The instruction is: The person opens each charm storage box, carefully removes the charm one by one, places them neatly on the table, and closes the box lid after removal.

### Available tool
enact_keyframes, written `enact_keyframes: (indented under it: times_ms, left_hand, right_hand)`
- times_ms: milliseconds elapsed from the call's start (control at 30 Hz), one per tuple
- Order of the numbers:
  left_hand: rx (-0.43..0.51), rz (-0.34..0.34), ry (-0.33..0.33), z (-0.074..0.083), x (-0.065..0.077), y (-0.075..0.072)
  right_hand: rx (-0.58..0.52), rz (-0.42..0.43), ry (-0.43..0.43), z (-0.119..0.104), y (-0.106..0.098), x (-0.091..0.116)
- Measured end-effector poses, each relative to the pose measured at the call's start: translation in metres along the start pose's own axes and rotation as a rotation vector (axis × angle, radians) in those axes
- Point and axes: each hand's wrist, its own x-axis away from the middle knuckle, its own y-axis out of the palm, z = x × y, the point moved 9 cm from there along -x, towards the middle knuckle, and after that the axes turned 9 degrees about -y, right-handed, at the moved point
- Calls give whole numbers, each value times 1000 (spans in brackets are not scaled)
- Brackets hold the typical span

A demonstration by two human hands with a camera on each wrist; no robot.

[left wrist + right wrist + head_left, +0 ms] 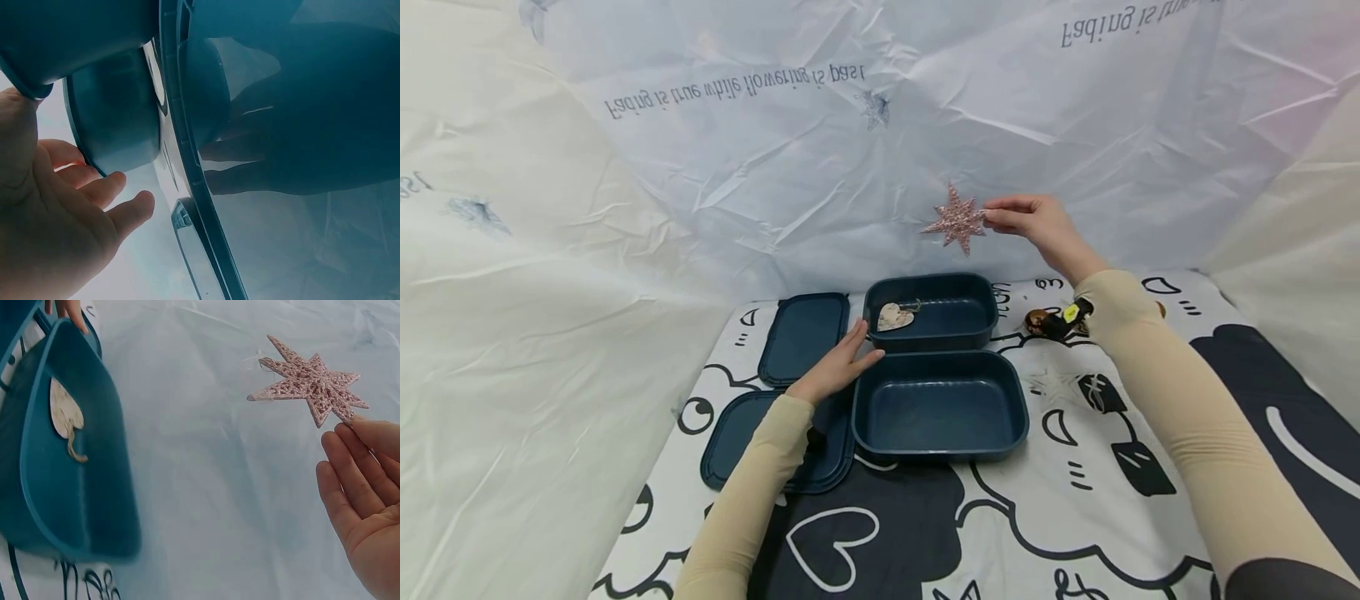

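My right hand (1037, 223) pinches a glittery pink star ornament (957, 220) by one point, up in front of the white sheet. In the right wrist view the star (310, 384) shows a thin hanging loop, and the hand's (369, 487) other fingers lie fairly straight. Below it, the far dark blue box (936, 342) holds a pale wooden heart ornament (892, 317) with a twine loop. The near blue box (940, 451) has nothing in it. My left hand (837, 367), fingers extended, rests at the left rims of both boxes; its fingers (103, 187) are not curled round anything.
Two blue lids (805, 337) (737, 433) lie left of the boxes. To the right, a brown shiny ornament (1040, 323) sits near my right wrist, and a clear star-shaped piece (1054, 385) lies on the patterned cloth (1037, 517). White sheeting (737, 183) hangs behind.
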Motion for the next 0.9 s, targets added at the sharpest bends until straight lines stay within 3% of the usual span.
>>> enact_keyframes:
  times_ms: [367, 900]
  left_hand:
    - [8, -6, -3, -1, 1, 4]
    - [6, -11, 0, 2, 2, 0]
  right_hand:
    - [-205, 101, -12, -13, -62, 23]
    - [-348, 214, -20, -25, -135, 65]
